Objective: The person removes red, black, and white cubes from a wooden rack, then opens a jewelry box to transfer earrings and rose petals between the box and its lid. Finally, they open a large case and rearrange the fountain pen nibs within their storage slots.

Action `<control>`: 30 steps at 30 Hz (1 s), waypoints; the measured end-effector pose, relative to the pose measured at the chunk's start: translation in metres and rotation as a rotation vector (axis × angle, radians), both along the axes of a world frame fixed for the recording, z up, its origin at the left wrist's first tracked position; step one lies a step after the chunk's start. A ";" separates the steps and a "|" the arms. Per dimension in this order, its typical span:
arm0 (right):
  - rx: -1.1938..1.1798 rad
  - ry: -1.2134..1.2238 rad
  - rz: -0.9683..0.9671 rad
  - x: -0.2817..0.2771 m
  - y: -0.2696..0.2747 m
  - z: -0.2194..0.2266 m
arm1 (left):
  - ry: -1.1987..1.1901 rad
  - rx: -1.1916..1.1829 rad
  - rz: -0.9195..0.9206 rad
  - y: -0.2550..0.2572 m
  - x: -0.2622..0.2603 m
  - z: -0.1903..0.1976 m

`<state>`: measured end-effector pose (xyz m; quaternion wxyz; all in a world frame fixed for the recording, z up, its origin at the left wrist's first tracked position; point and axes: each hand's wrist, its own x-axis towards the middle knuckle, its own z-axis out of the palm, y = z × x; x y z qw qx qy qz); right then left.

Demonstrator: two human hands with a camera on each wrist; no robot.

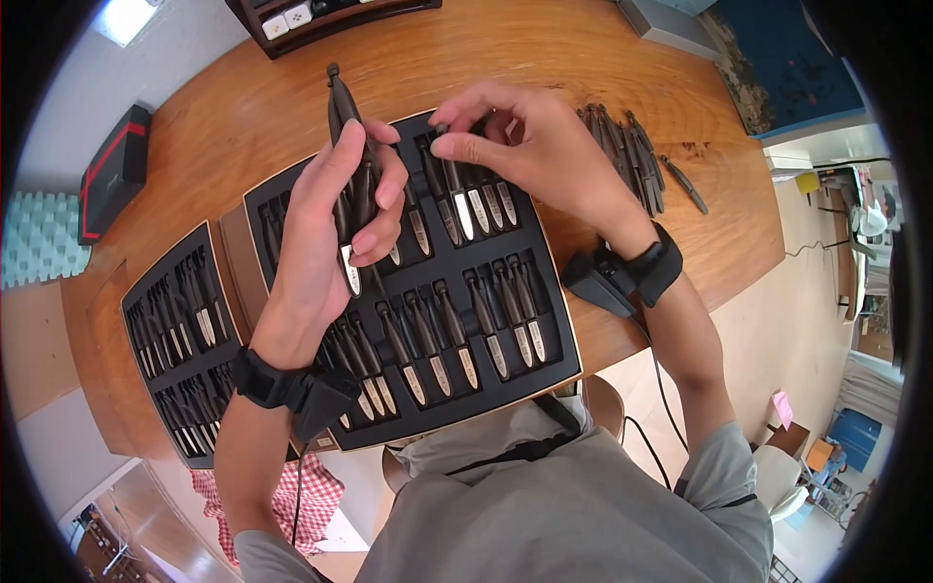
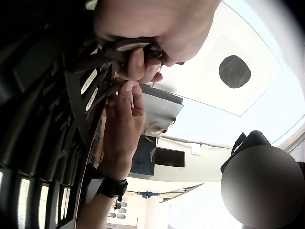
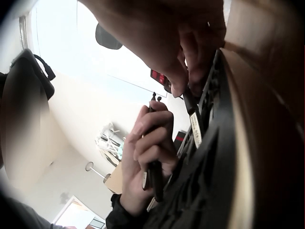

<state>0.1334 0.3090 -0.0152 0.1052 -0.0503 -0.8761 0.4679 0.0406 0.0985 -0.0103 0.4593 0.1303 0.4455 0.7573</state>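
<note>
Dark slender pieces with pale labelled ends fill the slots of a black tray [image 1: 428, 264]. My left hand [image 1: 316, 209] grips several such dark pieces [image 1: 362, 189] upright over the tray's left part; the right wrist view shows its fingers [image 3: 155, 131] curled round them. At the tray's upper part, my right hand [image 1: 530, 146] pinches the top end of one dark piece [image 3: 190, 102] between thumb and fingers, its labelled end tilted down at the slots. The piece's lower tip is partly hidden in the right wrist view.
A second filled tray [image 1: 180, 350] lies to the left. Loose dark pieces [image 1: 632, 160] lie on the wooden table [image 1: 719, 233] at the right. A black box with red trim [image 1: 117, 175] stands at the far left, and a dark wooden rack [image 1: 330, 21] at the back.
</note>
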 end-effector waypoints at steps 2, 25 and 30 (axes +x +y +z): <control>0.121 0.064 -0.012 -0.001 -0.001 -0.006 | -0.024 0.017 -0.009 -0.002 0.000 0.000; 0.340 0.144 -0.063 -0.003 -0.003 -0.010 | 0.026 -0.043 -0.043 -0.003 0.001 0.003; 0.270 0.174 0.022 0.000 -0.006 -0.003 | -0.015 0.005 -0.059 -0.003 0.000 0.003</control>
